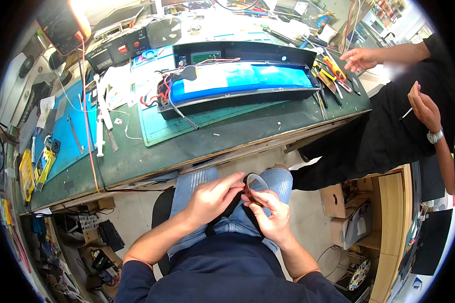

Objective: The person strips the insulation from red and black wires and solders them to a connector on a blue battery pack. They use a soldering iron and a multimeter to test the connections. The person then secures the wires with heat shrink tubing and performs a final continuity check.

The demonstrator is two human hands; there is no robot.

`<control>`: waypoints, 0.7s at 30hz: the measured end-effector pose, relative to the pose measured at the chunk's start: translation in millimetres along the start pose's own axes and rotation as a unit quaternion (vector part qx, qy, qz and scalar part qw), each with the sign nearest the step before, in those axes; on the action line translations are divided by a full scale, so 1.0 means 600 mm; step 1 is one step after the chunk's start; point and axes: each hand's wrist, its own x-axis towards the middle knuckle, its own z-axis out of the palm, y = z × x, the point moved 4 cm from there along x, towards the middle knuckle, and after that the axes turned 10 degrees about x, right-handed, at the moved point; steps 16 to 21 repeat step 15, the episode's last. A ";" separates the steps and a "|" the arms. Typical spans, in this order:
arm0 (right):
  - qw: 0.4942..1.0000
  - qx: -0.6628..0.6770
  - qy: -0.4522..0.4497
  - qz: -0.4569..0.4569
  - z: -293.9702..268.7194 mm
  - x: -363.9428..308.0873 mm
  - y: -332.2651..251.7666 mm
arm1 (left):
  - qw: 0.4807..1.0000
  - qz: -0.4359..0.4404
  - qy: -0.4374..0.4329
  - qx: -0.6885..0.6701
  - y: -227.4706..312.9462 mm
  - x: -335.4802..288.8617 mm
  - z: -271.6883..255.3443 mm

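Over my lap, in front of the bench, I hold a roll of dark brown tape (pixel 248 188) with a pale inner ring. My right hand (pixel 272 216) is closed round its near right side, thumb and fingers pinching the rim. My left hand (pixel 213 201) is closed too, its fingertips pressed together against the roll's left edge. Whether a loose tape end lies between them I cannot make out. Beyond my hands, on the bench, a long blue-wrapped battery pack (pixel 253 78) lies in an open black case (pixel 247 98), with red and black wires at its left end.
Under the case lies a green cutting mat (pixel 154 129). Pliers and cutters (pixel 333 70) crowd its right side. A power supply (pixel 117 54), a multimeter (pixel 60 25) and a blue mat (pixel 71 136) are at left. Another person's hands (pixel 424 106) are at right, one holding a thin white stick.
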 end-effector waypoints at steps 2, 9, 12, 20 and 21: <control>1.000 -0.016 0.021 0.002 0.002 0.001 0.001 | 0.999 0.025 -0.008 0.034 0.001 0.000 -0.001; 0.990 -0.128 -0.026 -0.060 0.001 0.015 -0.019 | 0.995 0.051 -0.024 0.084 -0.002 -0.007 0.006; 0.989 -0.136 -0.025 -0.059 0.005 0.016 -0.019 | 0.995 0.051 -0.022 0.087 -0.003 -0.009 0.007; 0.985 -0.158 -0.041 -0.060 0.006 0.014 -0.017 | 0.992 0.064 -0.021 0.107 -0.001 -0.010 0.005; 0.985 -0.158 -0.041 -0.060 0.006 0.014 -0.017 | 0.992 0.064 -0.021 0.107 -0.001 -0.010 0.005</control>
